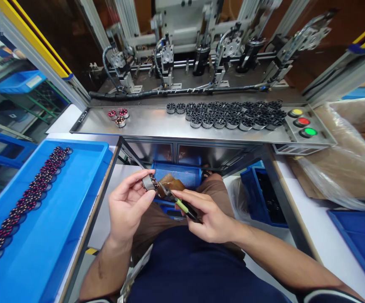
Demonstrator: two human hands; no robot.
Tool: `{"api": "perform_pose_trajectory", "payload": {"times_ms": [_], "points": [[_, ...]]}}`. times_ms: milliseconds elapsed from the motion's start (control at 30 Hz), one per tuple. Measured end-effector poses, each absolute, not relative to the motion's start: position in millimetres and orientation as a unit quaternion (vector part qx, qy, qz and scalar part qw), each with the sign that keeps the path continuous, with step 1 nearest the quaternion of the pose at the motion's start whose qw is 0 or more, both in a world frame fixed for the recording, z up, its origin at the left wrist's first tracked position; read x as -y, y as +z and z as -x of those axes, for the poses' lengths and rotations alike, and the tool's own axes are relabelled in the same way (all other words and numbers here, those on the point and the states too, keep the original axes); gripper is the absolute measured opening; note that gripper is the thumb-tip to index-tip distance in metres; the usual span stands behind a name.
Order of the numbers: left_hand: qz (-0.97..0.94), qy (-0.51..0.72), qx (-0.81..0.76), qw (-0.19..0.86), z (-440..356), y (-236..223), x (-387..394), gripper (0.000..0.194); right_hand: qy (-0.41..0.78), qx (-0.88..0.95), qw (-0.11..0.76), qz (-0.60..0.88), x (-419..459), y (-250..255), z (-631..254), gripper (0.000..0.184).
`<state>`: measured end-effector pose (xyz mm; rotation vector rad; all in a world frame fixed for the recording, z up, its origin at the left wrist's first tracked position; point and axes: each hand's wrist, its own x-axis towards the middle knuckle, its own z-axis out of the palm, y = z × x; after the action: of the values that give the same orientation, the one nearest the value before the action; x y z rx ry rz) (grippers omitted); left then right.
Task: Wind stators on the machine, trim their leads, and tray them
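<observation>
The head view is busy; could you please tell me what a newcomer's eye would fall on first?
Probably the blue tray at left, with its diagonal band of small round parts. Next, perhaps the packed black rings on the metal ledge, then, at centre, the left hand holding a metal ring beside the green tool in the right hand.

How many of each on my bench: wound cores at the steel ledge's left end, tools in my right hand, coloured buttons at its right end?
Wound cores: 3
Green-and-black tool: 1
Coloured buttons: 3
Total: 7
</observation>
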<state>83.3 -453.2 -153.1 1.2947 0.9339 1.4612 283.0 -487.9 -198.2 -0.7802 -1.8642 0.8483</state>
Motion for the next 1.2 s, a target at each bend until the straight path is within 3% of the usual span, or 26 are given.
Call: {"api": "perform_pose_trajectory", "payload": {"times_ms": [467,933,1200], "points": [[-0.611,0.619,-0.349,0.349,-83,-158,452,0.028,0.339,0.762,0.466,0.295,490,-192,-279,0.072],[-0.644,0.581,-0.365,0.339,-81,-150,461,0.035,0.341,0.754,0.469,0.308,490,-196,-282,0.073],[-0.661,0.578,-0.372,0.301,-81,-153,463,0.028,0.326,0.762,0.474,0.297,492,-190,-282,0.076]]}}
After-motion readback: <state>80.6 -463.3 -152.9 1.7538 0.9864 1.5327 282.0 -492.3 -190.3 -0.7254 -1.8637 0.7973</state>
